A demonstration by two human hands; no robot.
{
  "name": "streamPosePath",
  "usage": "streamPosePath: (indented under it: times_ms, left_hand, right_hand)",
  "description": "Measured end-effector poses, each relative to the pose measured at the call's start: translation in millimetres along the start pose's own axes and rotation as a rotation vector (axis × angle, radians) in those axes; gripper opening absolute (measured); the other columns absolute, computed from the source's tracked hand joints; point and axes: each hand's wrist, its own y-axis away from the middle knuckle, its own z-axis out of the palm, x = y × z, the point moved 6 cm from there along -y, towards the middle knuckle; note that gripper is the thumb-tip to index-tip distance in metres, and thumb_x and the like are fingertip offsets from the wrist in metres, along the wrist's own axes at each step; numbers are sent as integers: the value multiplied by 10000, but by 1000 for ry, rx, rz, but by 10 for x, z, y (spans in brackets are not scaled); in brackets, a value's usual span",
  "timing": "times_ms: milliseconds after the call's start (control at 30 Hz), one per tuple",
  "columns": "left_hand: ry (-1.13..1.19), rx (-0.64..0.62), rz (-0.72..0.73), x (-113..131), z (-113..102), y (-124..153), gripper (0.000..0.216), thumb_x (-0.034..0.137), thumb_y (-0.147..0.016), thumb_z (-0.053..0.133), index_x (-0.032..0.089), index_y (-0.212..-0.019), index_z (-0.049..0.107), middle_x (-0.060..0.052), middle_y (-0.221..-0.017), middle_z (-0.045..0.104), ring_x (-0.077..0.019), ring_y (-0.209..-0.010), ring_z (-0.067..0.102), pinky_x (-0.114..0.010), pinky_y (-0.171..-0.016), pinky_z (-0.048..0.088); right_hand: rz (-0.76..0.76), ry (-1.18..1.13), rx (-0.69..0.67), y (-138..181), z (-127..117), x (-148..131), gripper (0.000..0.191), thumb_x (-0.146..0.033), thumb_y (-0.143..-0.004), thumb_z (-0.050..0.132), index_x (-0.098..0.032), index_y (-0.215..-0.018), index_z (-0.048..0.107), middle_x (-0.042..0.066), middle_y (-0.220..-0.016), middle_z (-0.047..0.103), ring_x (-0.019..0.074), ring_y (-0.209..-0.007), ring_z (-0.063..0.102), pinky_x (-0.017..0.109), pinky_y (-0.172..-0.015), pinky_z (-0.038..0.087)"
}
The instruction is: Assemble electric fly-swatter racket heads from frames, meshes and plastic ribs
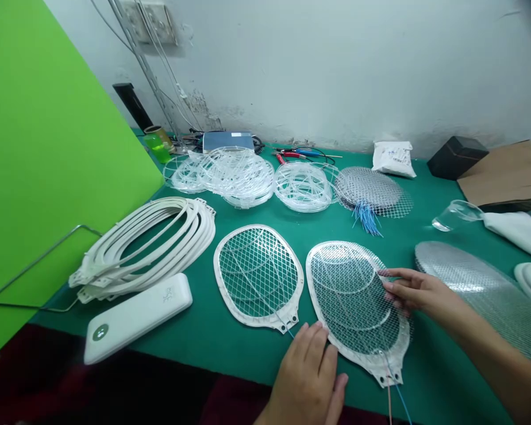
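Observation:
A white mosquito-swatter frame [316, 295] lies on the green table with a fine metal mesh sheet [349, 280] over it; the sheet sticks out past the frame's right side. My right hand [413, 289] pinches the mesh's right edge between thumb and fingers. At the frame's lower left rim rests my left hand [307, 372], its fingers stretched out and lying flat, gripping nothing visible. A blue wire [402, 401] and a reddish wire [389, 398] run from the frame's lower tab. Just left lies another swatter frame [221, 277] with mesh in it.
Stacked white frames [159, 236] and a white power bank [137, 319] lie left. Farther back are clear plastic rings [239, 177], round mesh sheets [367, 186], blue wires [366, 218] and pliers [292, 154]. A mesh stack [482, 289] and clear cup [455, 215] stand right.

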Motion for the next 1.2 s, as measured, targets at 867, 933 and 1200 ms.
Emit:
streamPosePath:
  times_ms: [867,933,1200]
  left_hand:
    - [-175,-207,82,21,103,-7,463,472,-1015,421,198,-1363,554,-74,-1456,517,-276,-1251,521,-402,-974,504]
    - [-173,-210,82,21,100,-9,461,470,-1017,418,197,-1364,553,-72,-1458,515,-275,-1252,523,-400,-974,505]
    - [-156,-209,66,24,89,-8,458,471,-1008,433,204,-1360,558,-72,-1461,512,-279,-1245,533,-406,-969,518]
  right_hand:
    - [-122,435,184,-42,28,-66,526,-403,-842,576,-141,-1298,565,55,-861,606,205,-621,646,326,-510,532]
    - [-114,445,176,-53,29,-72,556,-396,-843,574,-119,-1326,555,65,-870,610,207,-624,645,328,-508,538]
    - [-142,371,159,-14,47,-92,538,-400,-831,612,-133,-1295,561,41,-815,585,198,-595,624,324,-480,529]
